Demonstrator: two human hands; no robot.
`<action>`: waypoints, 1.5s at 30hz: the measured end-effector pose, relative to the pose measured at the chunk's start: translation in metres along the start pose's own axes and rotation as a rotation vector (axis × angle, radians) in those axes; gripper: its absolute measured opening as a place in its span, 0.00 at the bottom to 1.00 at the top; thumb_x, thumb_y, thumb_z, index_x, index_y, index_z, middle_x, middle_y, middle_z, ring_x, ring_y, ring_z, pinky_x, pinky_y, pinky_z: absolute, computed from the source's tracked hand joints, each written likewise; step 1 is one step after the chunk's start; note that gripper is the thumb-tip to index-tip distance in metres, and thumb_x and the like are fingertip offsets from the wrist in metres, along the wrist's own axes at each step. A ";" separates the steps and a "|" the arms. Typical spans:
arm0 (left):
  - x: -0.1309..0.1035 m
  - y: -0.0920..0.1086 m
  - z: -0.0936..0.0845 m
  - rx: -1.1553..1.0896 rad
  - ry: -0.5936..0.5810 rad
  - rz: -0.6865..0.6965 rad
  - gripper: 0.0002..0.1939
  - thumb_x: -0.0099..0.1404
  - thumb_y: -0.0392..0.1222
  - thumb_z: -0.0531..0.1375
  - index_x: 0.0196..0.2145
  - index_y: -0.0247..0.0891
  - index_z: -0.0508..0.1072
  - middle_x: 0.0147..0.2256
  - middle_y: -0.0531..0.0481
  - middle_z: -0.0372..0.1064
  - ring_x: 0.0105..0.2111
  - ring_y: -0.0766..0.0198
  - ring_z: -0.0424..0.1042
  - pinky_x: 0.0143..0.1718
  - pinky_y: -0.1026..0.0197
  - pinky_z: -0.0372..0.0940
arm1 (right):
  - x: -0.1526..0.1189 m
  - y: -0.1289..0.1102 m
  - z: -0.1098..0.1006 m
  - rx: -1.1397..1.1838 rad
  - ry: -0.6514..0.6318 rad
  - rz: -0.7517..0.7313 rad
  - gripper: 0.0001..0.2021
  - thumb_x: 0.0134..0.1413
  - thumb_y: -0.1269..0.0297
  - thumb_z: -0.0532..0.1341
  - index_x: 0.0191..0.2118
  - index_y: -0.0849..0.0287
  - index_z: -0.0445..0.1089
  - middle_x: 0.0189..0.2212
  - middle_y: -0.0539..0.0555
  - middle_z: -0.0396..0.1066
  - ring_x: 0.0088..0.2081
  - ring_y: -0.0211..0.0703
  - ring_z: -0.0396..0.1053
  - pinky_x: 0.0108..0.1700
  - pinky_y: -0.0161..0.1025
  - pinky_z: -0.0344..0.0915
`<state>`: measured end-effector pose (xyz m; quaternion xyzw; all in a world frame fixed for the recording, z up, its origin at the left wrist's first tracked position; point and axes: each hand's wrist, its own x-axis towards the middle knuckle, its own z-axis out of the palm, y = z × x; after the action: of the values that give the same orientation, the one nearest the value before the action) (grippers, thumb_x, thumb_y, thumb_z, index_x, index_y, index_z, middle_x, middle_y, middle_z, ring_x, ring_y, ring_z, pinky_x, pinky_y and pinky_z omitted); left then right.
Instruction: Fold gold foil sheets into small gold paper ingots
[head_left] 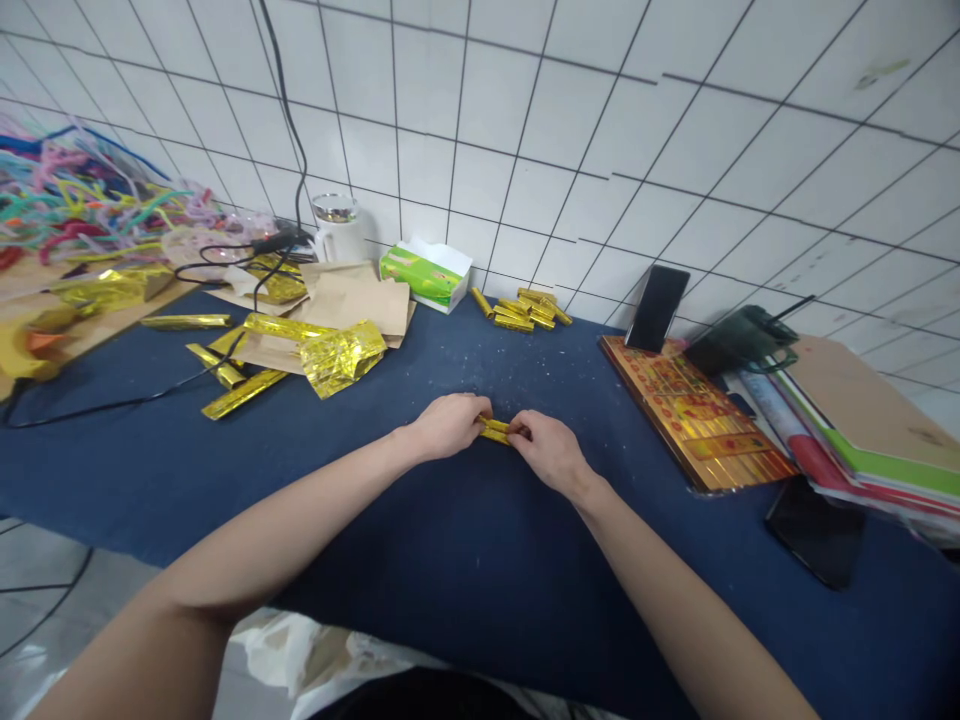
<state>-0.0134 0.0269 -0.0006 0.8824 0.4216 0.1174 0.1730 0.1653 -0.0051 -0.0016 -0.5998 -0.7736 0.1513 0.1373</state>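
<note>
Between my two hands lies a short gold foil roll (495,430), on or just above the dark blue tablecloth (480,560). My left hand (448,425) pinches its left end, and my right hand (551,450) pinches the right end. The ends are covered by my fingertips. Beyond my hands, against the wall, sits a small pile of short gold foil rolls (525,309). Longer gold foil rolls (244,393) and a crumpled gold foil sheet (343,357) are to the left.
Brown paper (356,298), a green tissue pack (426,275) and a white mug (339,235) stand at the back left. A black cable (131,405) crosses the left side near colourful pipe cleaners (90,205). On the right are an upright phone (657,308), a decorated box (701,420) and a dark cup (739,340).
</note>
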 end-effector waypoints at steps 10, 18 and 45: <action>0.000 0.003 -0.003 0.065 -0.036 -0.091 0.10 0.56 0.36 0.54 0.38 0.41 0.67 0.35 0.49 0.59 0.33 0.62 0.67 0.35 0.62 0.62 | 0.006 0.004 0.001 -0.080 -0.043 -0.024 0.12 0.47 0.71 0.57 0.41 0.57 0.65 0.24 0.49 0.68 0.27 0.39 0.66 0.29 0.34 0.55; 0.005 -0.005 -0.006 0.038 -0.084 -0.018 0.07 0.56 0.37 0.55 0.35 0.41 0.64 0.32 0.52 0.61 0.35 0.62 0.66 0.34 0.63 0.60 | 0.000 0.002 -0.004 -0.173 -0.023 -0.075 0.09 0.49 0.67 0.57 0.39 0.54 0.65 0.30 0.49 0.67 0.30 0.38 0.66 0.29 0.34 0.55; -0.001 -0.004 -0.007 0.098 -0.061 0.072 0.07 0.59 0.37 0.53 0.37 0.42 0.63 0.33 0.51 0.60 0.34 0.62 0.66 0.33 0.64 0.60 | -0.027 -0.017 0.013 -0.378 0.286 -0.381 0.13 0.55 0.73 0.51 0.42 0.57 0.68 0.44 0.57 0.68 0.46 0.48 0.63 0.47 0.47 0.57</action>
<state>-0.0193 0.0299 0.0045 0.9075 0.3892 0.0758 0.1382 0.1513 -0.0361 -0.0078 -0.4741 -0.8595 -0.1097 0.1566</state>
